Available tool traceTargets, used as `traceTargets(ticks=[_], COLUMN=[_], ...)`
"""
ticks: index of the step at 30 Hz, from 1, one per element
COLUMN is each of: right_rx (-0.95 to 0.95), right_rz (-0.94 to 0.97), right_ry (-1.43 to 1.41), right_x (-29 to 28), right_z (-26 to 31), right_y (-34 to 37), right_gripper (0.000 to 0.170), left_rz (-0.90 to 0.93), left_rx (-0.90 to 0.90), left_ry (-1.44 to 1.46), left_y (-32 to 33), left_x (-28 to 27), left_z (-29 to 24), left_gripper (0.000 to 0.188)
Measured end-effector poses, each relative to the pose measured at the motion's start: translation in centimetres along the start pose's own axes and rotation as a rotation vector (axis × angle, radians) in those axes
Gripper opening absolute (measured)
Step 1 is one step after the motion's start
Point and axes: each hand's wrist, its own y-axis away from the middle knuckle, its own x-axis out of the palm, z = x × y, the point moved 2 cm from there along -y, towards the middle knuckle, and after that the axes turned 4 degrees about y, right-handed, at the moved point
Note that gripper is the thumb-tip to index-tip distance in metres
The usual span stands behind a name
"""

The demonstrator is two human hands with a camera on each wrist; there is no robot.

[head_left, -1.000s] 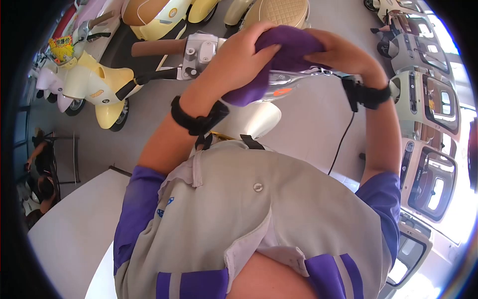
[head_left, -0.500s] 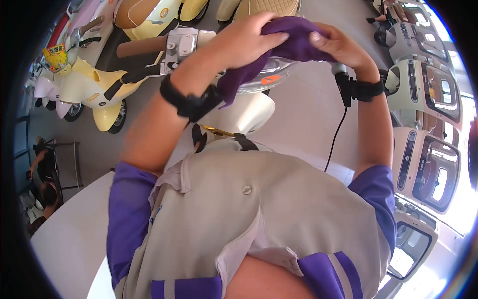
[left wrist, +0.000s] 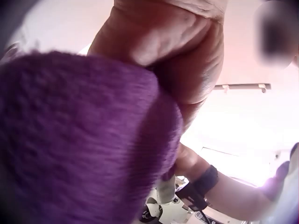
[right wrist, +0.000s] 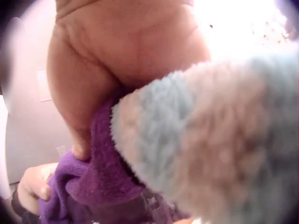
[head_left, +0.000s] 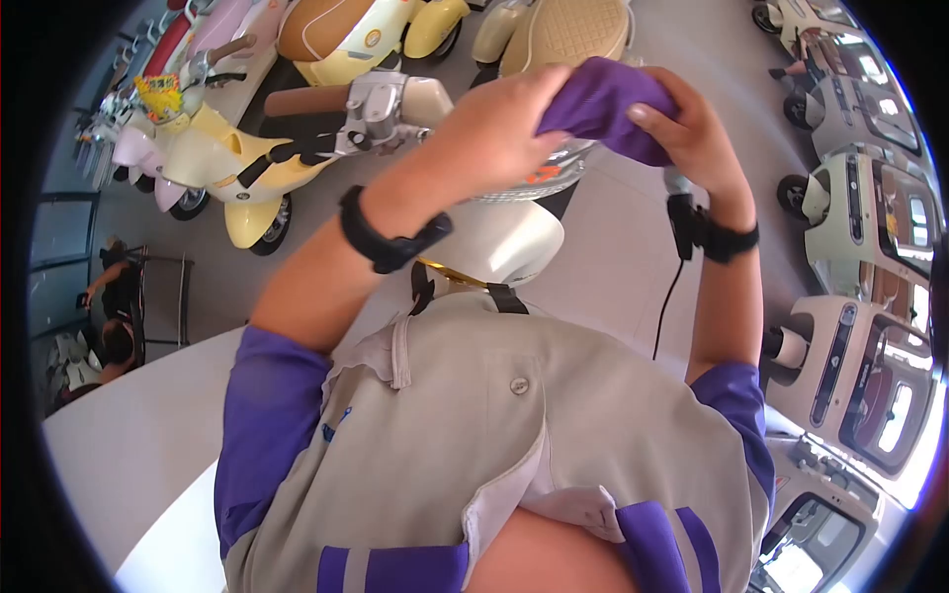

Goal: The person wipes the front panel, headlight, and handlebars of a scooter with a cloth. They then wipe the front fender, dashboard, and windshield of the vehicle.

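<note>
Between my two hands a purple towel (head_left: 613, 104) is bunched up above the front of a cream scooter (head_left: 514, 242). My left hand (head_left: 489, 133) grips its left side, thumb toward me. On the other side my right hand (head_left: 704, 133) pinches the cloth, thumb on the near face. Purple pile (left wrist: 88, 140) fills much of the left wrist view and hides the left fingertips. Close to the right wrist camera is a fluffy cloth (right wrist: 187, 135) striped pale blue and beige, beside the purple one. Black straps circle both wrists.
The scooter's handlebar with a brown grip (head_left: 306, 102) lies left of the hands, its quilted tan seat (head_left: 568, 40) beyond. Other scooters, one yellow (head_left: 257, 212), stand at left. Small cars (head_left: 870, 385) line the right. A white tabletop (head_left: 148, 395) is at lower left.
The towel's end that hung below my left hand has been drawn up, and the towel is now bunched between both hands. The hands have shifted slightly right in the view.
</note>
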Motion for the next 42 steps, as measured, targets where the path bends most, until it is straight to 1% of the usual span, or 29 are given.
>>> traceTargets(ticks=[1,3,4,5,7,8,10,11,13,14,15,16,17,19,21,22,23,25,28,29,31,32,34,35,37,39,40,41,42], right_rx=[-0.005,-0.023,-0.033,0.082,-0.147,-0.158,-0.181,-0.221,-0.297,-0.405,-0.416,-0.427,-0.438,-0.378,-0.385,-0.407,-0.473,-0.443,-0.493,-0.55,-0.441,-0.37,-0.234,-0.245,-0.321,-0.344,-0.36,-0.383,-0.398], right_rz=[-0.073,-0.239,-0.327,-0.299,-0.516,-0.49,-0.403,-0.371,-0.311,-0.354,-0.398,-0.437,-0.476,-0.373,-0.245,-0.234,-0.22,-0.155,-0.316,-0.393,-0.408,-0.367,-0.298,-0.21,-0.313,-0.301,-0.297,-0.295,-0.29], right_ry=[-0.008,0.192,0.291,0.18,0.514,0.519,0.475,0.409,0.278,0.399,0.469,0.539,0.607,0.671,0.678,0.643,0.617,0.476,0.506,0.565,0.669,0.65,0.607,0.591,0.605,0.467,0.404,0.345,0.283], right_x=[0.1,1.7,2.8,4.8,9.0,10.4,12.7,13.5,14.9,15.6,16.6,17.9,19.2,21.9,24.2,25.3,26.3,27.6,27.2,27.1,27.1,27.9,29.9,30.8,33.0,34.2,34.8,35.1,35.1], right_z=[0.7,0.2,0.3,0.6,1.0,2.0,5.0,6.4,8.8,9.9,10.6,11.0,11.3,10.3,9.9,10.3,10.6,11.6,13.2,13.3,14.1,13.8,12.5,12.3,12.1,12.9,13.0,13.2,13.8], right_y=[0.5,1.0,1.3,1.5,1.7,1.5,1.0,0.1,-1.5,-2.5,-3.6,-4.8,-5.9,-6.9,-7.1,-6.6,-6.2,-5.9,-7.7,-8.5,-9.0,-8.9,-8.0,-7.6,-7.4,-7.6,-7.9,-8.2,-8.4], right_gripper=[0.036,0.035,0.034,0.035,0.039,0.041,0.045,0.045,0.045,0.047,0.047,0.047,0.047,0.039,0.036,0.034,0.035,0.038,0.041,0.045,0.049,0.049,0.051,0.051,0.051,0.052,0.054,0.057,0.049], left_rz=[-0.072,-0.191,-0.121,-0.052,-0.11,-0.139,-0.212,-0.245,-0.279,-0.304,-0.329,-0.271,-0.271,-0.085,0.233,0.319,0.294,0.26,0.132,0.088,-0.016,0.013,0.153,0.226,0.206,0.182,0.098,0.07,0.036], left_rx=[0.038,0.198,0.172,0.147,0.188,0.211,0.271,0.303,0.327,0.316,0.299,0.286,0.324,0.174,-0.005,-0.004,0.019,0.064,0.118,0.185,0.318,0.261,0.264,0.27,0.194,0.08,0.079,0.093,0.11], left_ry=[0.031,-0.038,-0.135,-0.231,-0.215,-0.206,-0.279,-0.315,-0.5,-0.6,-0.696,-0.679,-0.683,-0.579,-0.627,-0.574,-0.502,-0.385,-0.336,-0.342,-0.359,-0.341,-0.233,-0.182,-0.008,0.253,0.342,0.287,0.232], left_y=[0.0,0.5,1.0,1.4,3.4,4.4,7.0,8.1,9.2,9.1,8.8,8.7,8.0,7.8,9.9,10.8,12.5,14.3,14.1,13.4,10.8,10.1,9.8,9.8,10.5,11.9,12.4,12.8,13.0], left_x=[0.6,2.1,2.3,2.2,0.8,-0.3,-3.6,-5.7,-11.6,-14.0,-16.1,-17.7,-18.7,-19.3,-19.8,-20.3,-20.5,-21.6,-23.7,-24.2,-24.7,-24.4,-23.2,-22.9,-23.2,-23.0,-22.9,-23.2,-23.8], left_z=[-0.1,0.7,1.5,2.2,3.7,4.1,4.2,4.3,4.0,3.7,3.7,4.4,5.8,10.0,10.3,10.6,11.6,12.5,13.4,13.7,14.7,16.1,19.1,20.1,20.4,21.9,21.6,21.4,21.2], left_gripper=[0.059,0.058,0.059,0.06,0.057,0.056,0.044,0.038,0.038,0.037,0.037,0.054,0.053,0.052,0.049,0.049,0.049,0.048,0.048,0.048,0.048,0.05,0.051,0.051,0.049,0.047,0.042,0.04,0.038])
